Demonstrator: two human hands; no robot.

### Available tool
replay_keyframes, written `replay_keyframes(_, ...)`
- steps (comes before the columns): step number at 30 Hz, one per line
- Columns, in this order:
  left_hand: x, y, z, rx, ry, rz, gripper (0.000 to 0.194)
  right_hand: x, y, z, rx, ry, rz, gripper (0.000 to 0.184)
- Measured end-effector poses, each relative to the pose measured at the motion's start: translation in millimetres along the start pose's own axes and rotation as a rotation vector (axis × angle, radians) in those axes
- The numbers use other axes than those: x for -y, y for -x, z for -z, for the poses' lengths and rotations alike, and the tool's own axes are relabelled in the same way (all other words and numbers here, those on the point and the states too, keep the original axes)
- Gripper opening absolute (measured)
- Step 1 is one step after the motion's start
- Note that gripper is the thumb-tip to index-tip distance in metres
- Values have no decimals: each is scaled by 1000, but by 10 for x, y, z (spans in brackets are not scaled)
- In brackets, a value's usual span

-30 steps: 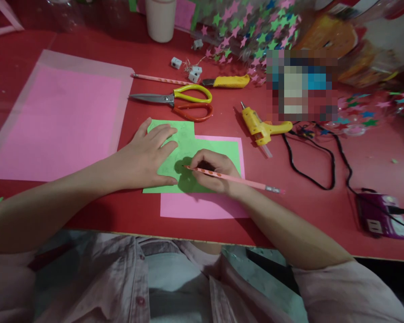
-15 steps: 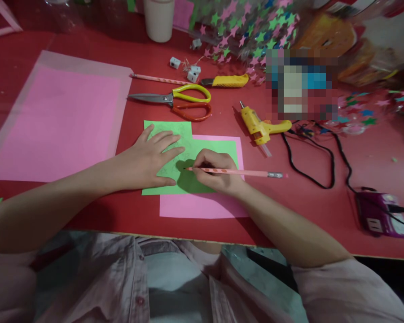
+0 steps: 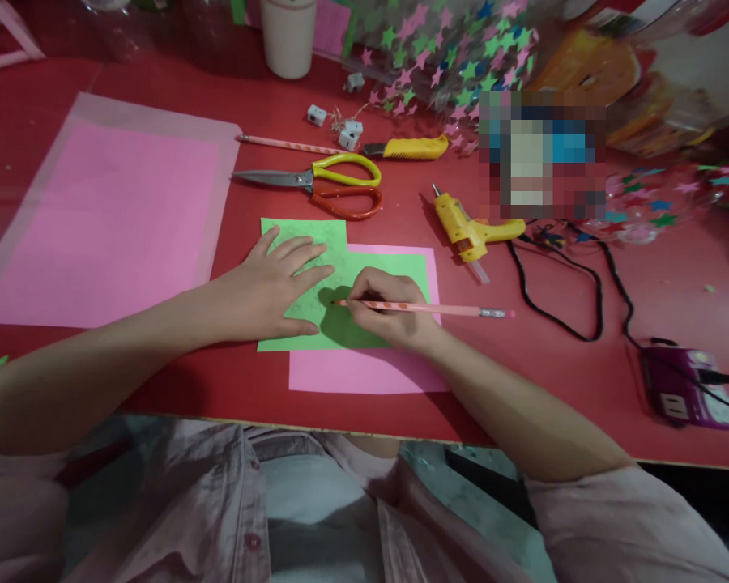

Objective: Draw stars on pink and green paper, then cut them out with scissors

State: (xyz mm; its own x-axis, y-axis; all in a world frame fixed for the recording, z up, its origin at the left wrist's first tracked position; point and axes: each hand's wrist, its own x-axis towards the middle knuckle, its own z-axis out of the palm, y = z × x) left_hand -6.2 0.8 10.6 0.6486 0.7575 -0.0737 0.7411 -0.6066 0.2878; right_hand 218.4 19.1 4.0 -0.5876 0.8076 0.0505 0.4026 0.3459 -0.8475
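Observation:
My left hand [image 3: 276,287] lies flat with spread fingers on a green sheet of paper [image 3: 334,239], which carries faint pencil marks. In my right hand [image 3: 394,312] is a pink pencil [image 3: 449,309], pinched near its point, with the tip at the green paper's surface and the eraser end toward the right. The fingers' shadow darkens the paper around the tip. Beneath the green sheet lies a pink sheet [image 3: 346,372], showing along its right and near edges.
Beyond the hands lie scissors [image 3: 307,176], a yellow cutter knife [image 3: 416,147], a second pencil [image 3: 292,144] and a glue gun [image 3: 462,227]. A large pink sheet [image 3: 127,227] is at left. A cord leads toward a purple box [image 3: 680,389]. A white cup [image 3: 287,40] stands behind.
The right-hand pencil's eraser end has shifted slightly left and up. My left hand stays flat on the green paper.

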Motion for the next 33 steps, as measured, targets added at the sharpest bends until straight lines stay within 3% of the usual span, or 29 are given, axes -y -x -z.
replay_keyframes(16, 6, -10, 8, 12, 2, -2, 66, -11, 1, -27, -92, -20, 0, 14)
replay_keyframes(33, -26, -6, 33, 24, -37, -4, 69, -16, -12, -3, -46, -6, 3, 15)
